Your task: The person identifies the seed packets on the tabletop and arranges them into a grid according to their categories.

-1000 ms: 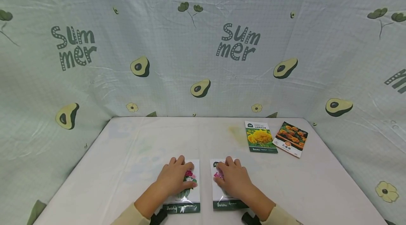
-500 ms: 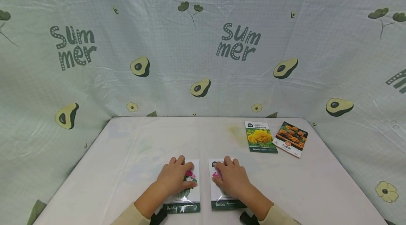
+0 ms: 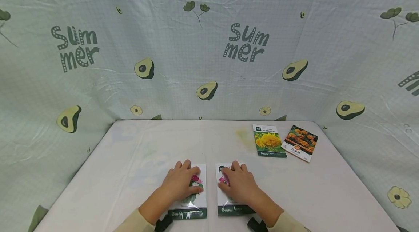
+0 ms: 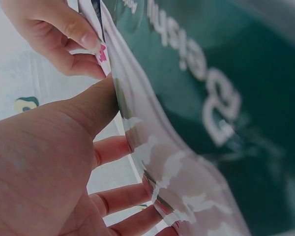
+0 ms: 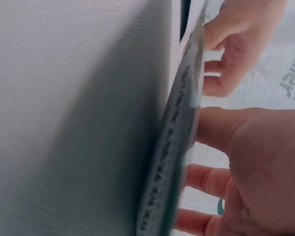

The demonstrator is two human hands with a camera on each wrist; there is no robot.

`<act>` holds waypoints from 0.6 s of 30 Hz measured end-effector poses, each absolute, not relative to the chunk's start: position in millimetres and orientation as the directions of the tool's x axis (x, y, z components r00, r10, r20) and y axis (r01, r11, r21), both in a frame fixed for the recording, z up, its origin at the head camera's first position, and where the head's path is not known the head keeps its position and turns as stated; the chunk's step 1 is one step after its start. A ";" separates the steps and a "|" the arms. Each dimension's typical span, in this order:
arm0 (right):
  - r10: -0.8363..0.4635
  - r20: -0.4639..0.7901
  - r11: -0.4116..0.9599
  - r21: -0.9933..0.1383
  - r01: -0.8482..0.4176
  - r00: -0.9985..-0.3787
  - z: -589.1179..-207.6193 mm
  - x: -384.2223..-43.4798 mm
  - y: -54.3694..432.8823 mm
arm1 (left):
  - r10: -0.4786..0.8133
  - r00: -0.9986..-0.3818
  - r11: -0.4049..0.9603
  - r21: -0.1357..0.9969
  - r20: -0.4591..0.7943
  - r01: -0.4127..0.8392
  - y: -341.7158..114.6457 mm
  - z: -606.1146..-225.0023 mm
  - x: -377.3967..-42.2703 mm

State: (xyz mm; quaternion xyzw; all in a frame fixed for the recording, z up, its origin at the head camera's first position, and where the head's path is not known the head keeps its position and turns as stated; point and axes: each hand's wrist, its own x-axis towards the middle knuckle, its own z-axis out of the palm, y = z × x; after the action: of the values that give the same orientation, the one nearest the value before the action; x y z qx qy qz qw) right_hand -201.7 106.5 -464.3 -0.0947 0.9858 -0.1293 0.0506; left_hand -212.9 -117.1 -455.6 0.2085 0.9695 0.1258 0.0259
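Two flat seed packets lie side by side near the front of the table, with a narrow gap between them. Spread over the left packet (image 3: 198, 203) is my left hand (image 3: 180, 184), its fingertips and thumb pressing on the flower picture. My right hand (image 3: 241, 185) rests the same way on the right packet (image 3: 224, 202), covering much of its pink flowers. The left wrist view gives a close look at the left packet's green band (image 4: 196, 93), with the fingers touching the glossy film. From the right wrist, the right packet (image 5: 174, 132) appears almost edge-on beneath the fingertips.
Toward the back right lie a seed packet with yellow flowers (image 3: 268, 142) and an orange-flowered packet (image 3: 299, 144), the latter angled, their edges close together. A white cloth covers the table (image 3: 154, 144). A curtain printed with avocados (image 3: 209, 43) hangs behind it.
Over the first half second my right hand and the packet under it shifted slightly left, narrowing the gap. Since then they have stayed put. My left hand and its packet have held still.
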 end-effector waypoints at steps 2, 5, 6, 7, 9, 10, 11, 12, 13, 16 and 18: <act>-0.204 -0.075 0.947 -0.267 -0.177 -0.976 -463.8 -201.2 106.6 | 0.411 -0.911 0.881 0.254 0.002 0.398 -117.3 -455.7 -212.7; -0.210 -0.066 0.945 -0.268 -0.185 -0.975 -465.3 -200.7 106.9 | 0.412 -0.911 0.881 0.254 0.001 0.398 -117.4 -455.9 -212.4; -0.212 -0.063 0.945 -0.268 -0.188 -0.975 -466.0 -200.5 107.0 | 0.411 -0.912 0.881 0.254 0.001 0.398 -117.3 -455.9 -212.3; -0.214 -0.060 0.944 -0.268 -0.191 -0.975 -466.4 -200.1 107.1 | 0.411 -0.911 0.881 0.255 0.001 0.398 -117.2 -456.0 -212.2; -0.218 -0.052 0.943 -0.268 -0.197 -0.975 -466.8 -199.4 107.4 | 0.411 -0.912 0.882 0.253 0.004 0.398 -117.1 -456.3 -212.0; -0.221 -0.049 0.942 -0.269 -0.200 -0.974 -466.7 -198.9 107.6 | 0.410 -0.912 0.882 0.251 0.005 0.398 -116.9 -456.5 -211.9; -0.223 -0.046 0.941 -0.270 -0.203 -0.974 -466.6 -198.5 107.7 | 0.410 -0.912 0.882 0.251 0.007 0.398 -116.8 -456.6 -211.8; -0.225 -0.042 0.940 -0.272 -0.206 -0.973 -465.9 -197.9 107.8 | 0.409 -0.912 0.882 0.251 0.010 0.398 -116.6 -456.6 -211.7; -0.227 -0.038 0.939 -0.273 -0.208 -0.973 -465.3 -197.5 107.8 | 0.408 -0.913 0.883 0.251 0.011 0.398 -116.4 -456.8 -211.7; -0.228 -0.034 0.937 -0.278 -0.210 -0.973 -464.2 -196.6 107.8 | 0.405 -0.914 0.884 0.251 0.010 0.394 -115.9 -456.7 -211.5; -0.226 -0.037 0.938 -0.279 -0.208 -0.973 -463.6 -196.2 107.6 | 0.402 -0.916 0.886 0.249 0.007 0.391 -115.5 -456.3 -211.4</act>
State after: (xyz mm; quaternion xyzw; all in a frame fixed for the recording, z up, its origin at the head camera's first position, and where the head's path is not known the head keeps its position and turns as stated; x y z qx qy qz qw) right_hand -196.2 107.6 -463.6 -0.1103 0.9837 -0.1379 0.0340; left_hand -211.4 -115.5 -456.3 0.2043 0.9708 0.1235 0.0222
